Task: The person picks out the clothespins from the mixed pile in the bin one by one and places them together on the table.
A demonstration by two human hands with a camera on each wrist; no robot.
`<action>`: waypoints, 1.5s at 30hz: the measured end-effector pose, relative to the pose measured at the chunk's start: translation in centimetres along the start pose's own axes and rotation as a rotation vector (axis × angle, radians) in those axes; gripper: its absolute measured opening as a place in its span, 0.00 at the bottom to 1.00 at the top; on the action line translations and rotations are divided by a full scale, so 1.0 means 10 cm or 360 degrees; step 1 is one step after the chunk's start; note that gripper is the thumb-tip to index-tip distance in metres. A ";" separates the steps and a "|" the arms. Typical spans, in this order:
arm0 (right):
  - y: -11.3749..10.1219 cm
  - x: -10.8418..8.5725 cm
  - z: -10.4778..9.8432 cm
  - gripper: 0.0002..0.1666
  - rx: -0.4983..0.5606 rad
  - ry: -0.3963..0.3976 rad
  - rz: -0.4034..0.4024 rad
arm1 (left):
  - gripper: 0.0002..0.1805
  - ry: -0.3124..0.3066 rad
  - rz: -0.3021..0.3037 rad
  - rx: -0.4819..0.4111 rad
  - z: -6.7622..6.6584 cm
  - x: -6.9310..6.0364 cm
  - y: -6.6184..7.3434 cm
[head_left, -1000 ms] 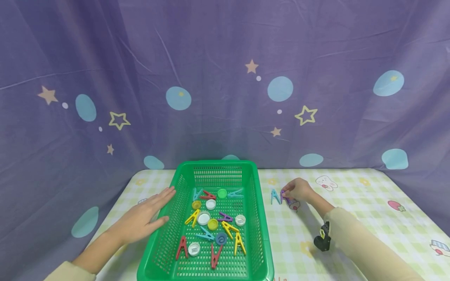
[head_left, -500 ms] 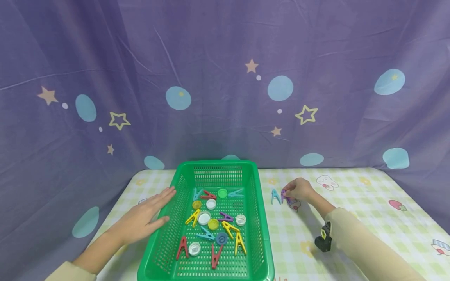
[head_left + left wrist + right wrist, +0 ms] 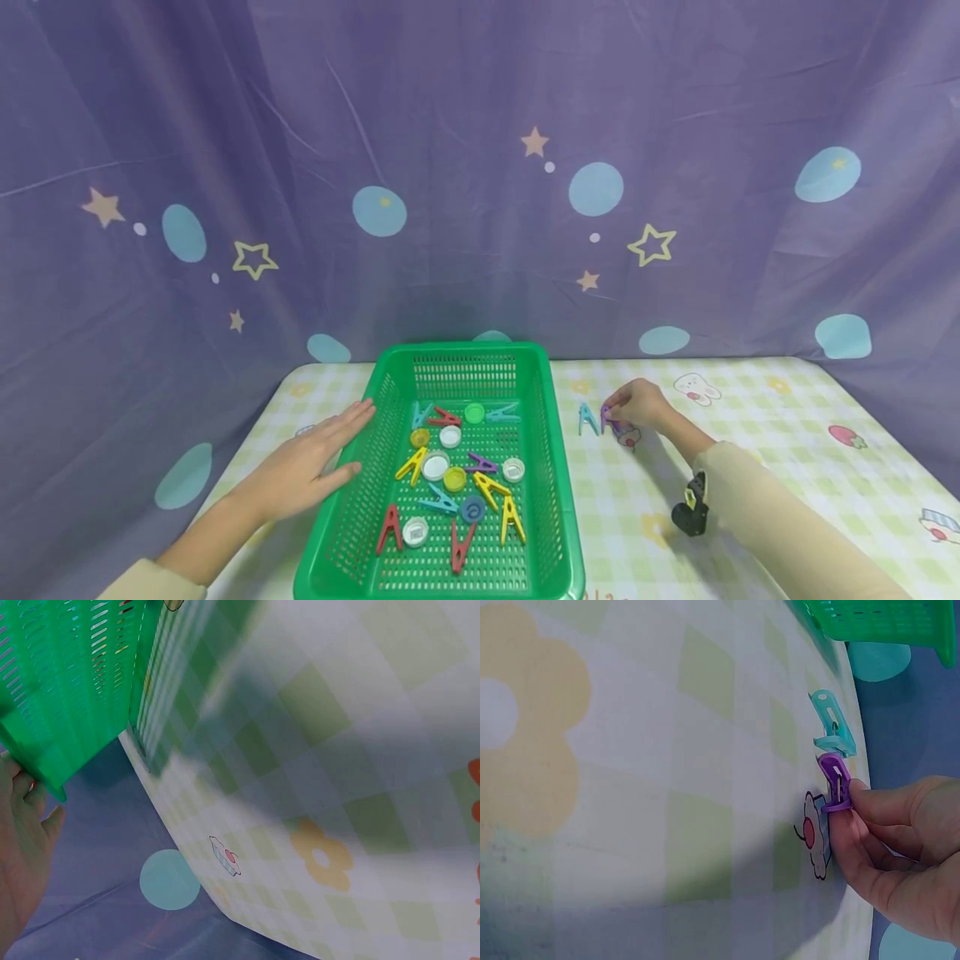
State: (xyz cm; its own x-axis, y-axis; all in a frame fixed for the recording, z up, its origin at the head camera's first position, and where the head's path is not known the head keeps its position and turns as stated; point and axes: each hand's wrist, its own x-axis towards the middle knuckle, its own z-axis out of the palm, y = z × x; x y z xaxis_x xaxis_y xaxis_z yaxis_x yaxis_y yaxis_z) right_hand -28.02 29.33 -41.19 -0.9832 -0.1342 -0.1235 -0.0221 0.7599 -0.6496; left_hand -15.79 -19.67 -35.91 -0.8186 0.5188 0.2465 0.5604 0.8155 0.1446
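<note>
A purple clothespin (image 3: 605, 417) stands on the tablecloth, and the right hand (image 3: 642, 407) pinches it between thumb and fingers. In the right wrist view, the purple clothespin (image 3: 837, 782) is beside a light blue clothespin (image 3: 832, 724), with the right hand (image 3: 907, 855) at its edge. The left hand (image 3: 303, 467) lies with straight fingers along the left rim of the green basket (image 3: 564, 508). Inside the basket are several clothespins, such as a red one (image 3: 460, 550) and a yellow one (image 3: 511, 522), and several round caps, such as a white one (image 3: 415, 532).
The green and white checked tablecloth (image 3: 750, 417) extends on both sides of the basket. A purple curtain (image 3: 450, 292) with stars and blue ovals hangs behind the table. Near the right sleeve is a dark strap-like object (image 3: 690, 508).
</note>
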 end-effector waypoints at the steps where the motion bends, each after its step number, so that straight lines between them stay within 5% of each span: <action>1: 0.00 0.00 0.00 0.11 0.0000 0.0000 -0.0006 | 0.37 0.0005 0.0006 0.0002 0.00 0.00 0.00; 31: 0.03 -0.05 -0.02 0.10 0.0011 0.0058 0.0002 | 0.37 0.0039 0.0006 0.0024 0.02 -0.01 0.00; 45: -0.13 -0.10 -0.30 0.13 0.0079 -0.0026 -0.0097 | 0.37 0.0045 0.0032 0.0038 0.03 -0.01 -0.03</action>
State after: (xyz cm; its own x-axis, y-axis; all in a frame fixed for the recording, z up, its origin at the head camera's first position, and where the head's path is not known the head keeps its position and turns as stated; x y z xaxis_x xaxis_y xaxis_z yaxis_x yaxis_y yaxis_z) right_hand -27.57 30.40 -38.01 -0.9773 -0.1896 -0.0946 -0.0721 0.7175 -0.6928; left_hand -15.89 -19.91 -36.23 -0.8030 0.5282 0.2762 0.5734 0.8110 0.1163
